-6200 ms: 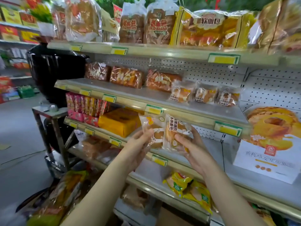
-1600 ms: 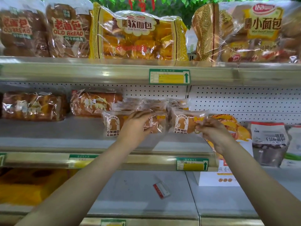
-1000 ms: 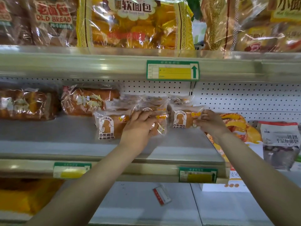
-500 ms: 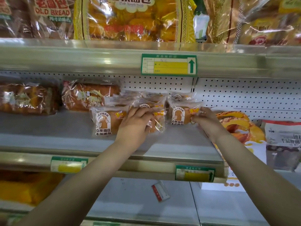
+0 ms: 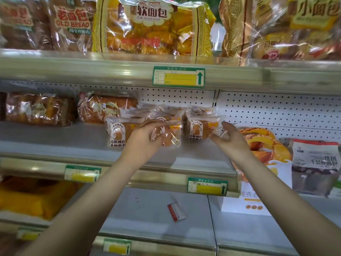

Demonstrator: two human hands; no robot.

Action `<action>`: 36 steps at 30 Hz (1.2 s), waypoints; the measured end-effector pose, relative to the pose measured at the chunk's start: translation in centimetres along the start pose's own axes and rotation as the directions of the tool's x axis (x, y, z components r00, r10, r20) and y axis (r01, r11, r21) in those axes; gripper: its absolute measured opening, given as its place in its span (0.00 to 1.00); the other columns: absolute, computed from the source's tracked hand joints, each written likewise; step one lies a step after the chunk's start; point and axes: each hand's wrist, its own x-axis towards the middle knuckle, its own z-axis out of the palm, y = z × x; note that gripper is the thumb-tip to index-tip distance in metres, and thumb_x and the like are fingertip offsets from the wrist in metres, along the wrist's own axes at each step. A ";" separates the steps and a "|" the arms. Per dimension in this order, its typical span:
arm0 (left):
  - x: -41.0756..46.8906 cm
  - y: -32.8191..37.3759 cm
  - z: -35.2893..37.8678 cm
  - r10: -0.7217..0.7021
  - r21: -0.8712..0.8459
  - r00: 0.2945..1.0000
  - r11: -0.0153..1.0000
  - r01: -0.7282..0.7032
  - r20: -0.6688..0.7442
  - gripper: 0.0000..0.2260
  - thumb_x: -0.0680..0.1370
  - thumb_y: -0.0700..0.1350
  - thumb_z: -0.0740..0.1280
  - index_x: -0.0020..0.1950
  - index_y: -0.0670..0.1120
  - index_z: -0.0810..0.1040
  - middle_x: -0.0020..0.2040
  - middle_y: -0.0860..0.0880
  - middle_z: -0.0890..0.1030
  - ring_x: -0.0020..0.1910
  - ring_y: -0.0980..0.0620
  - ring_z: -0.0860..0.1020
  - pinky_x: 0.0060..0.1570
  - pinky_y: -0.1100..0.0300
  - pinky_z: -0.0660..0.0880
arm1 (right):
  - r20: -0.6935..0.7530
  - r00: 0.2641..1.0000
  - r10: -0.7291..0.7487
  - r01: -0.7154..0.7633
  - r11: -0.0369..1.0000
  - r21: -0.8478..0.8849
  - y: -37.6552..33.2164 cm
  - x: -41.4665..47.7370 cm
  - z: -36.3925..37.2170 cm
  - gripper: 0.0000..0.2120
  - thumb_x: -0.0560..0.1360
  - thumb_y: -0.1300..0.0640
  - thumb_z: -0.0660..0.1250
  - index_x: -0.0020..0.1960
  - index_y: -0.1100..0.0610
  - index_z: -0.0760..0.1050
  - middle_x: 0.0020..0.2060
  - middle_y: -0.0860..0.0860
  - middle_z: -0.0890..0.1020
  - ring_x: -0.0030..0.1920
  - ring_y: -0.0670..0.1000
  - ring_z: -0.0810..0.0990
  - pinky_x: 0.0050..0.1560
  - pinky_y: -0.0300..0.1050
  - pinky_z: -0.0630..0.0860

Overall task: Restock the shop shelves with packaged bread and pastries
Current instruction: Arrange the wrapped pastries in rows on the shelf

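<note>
Small clear bread packets [image 5: 118,132], brown buns behind white arch labels with an orange mark, stand in rows on the middle shelf [image 5: 55,143]. My left hand [image 5: 144,139] curls round the centre packet [image 5: 173,134] in front. My right hand [image 5: 228,137] pinches the right packet [image 5: 201,130] by its edge.

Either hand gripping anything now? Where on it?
Left hand pinches the middle bread packet at its left side, fingers on top, thumb below. Right hand pinches the right bread packet by its right edge.
</note>
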 end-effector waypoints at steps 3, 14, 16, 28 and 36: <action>-1.3 1.9 -0.6 -0.103 -0.121 0.994 0.988 0.101 -0.018 0.12 0.79 0.41 0.69 0.61 0.51 0.81 0.50 0.52 0.82 0.48 0.53 0.76 0.55 0.59 0.72 | 0.001 0.992 -0.126 0.126 0.991 -0.041 -1.7 -2.2 0.0 0.29 0.76 0.53 0.71 0.74 0.57 0.67 0.71 0.50 0.72 0.72 0.50 0.68 0.62 0.34 0.61; -9.6 4.6 -7.4 -0.192 -0.560 0.981 0.816 0.143 -0.029 0.14 0.80 0.42 0.66 0.65 0.52 0.77 0.59 0.61 0.79 0.53 0.74 0.76 0.50 0.80 0.70 | -0.024 0.987 -0.158 0.150 0.869 0.472 -9.5 -14.6 2.2 0.13 0.79 0.61 0.66 0.63 0.54 0.76 0.55 0.40 0.79 0.50 0.25 0.76 0.52 0.21 0.69; -11.2 4.1 -9.1 -0.188 -0.590 0.982 0.795 0.141 -0.019 0.14 0.80 0.42 0.66 0.64 0.53 0.77 0.59 0.62 0.79 0.54 0.74 0.76 0.49 0.79 0.70 | -0.017 0.990 -0.140 0.129 0.856 0.500 -10.7 -16.8 3.5 0.12 0.80 0.61 0.65 0.62 0.54 0.76 0.56 0.42 0.81 0.50 0.26 0.77 0.51 0.22 0.69; -20.2 1.8 -17.5 -0.198 -0.661 0.969 0.710 0.244 0.144 0.16 0.80 0.45 0.66 0.68 0.53 0.75 0.65 0.58 0.78 0.62 0.69 0.74 0.55 0.75 0.72 | -0.014 1.000 0.010 0.000 0.801 0.598 -16.0 -28.6 8.2 0.10 0.81 0.55 0.63 0.61 0.49 0.77 0.59 0.45 0.83 0.63 0.42 0.78 0.68 0.44 0.71; -25.8 3.1 -15.5 -0.236 -0.744 0.920 0.540 0.392 0.313 0.10 0.80 0.46 0.67 0.60 0.57 0.78 0.62 0.59 0.80 0.61 0.66 0.76 0.67 0.58 0.71 | -0.051 0.985 0.167 -0.095 0.755 0.648 -14.9 -36.1 7.6 0.15 0.72 0.46 0.70 0.59 0.44 0.77 0.60 0.44 0.82 0.64 0.43 0.77 0.69 0.45 0.70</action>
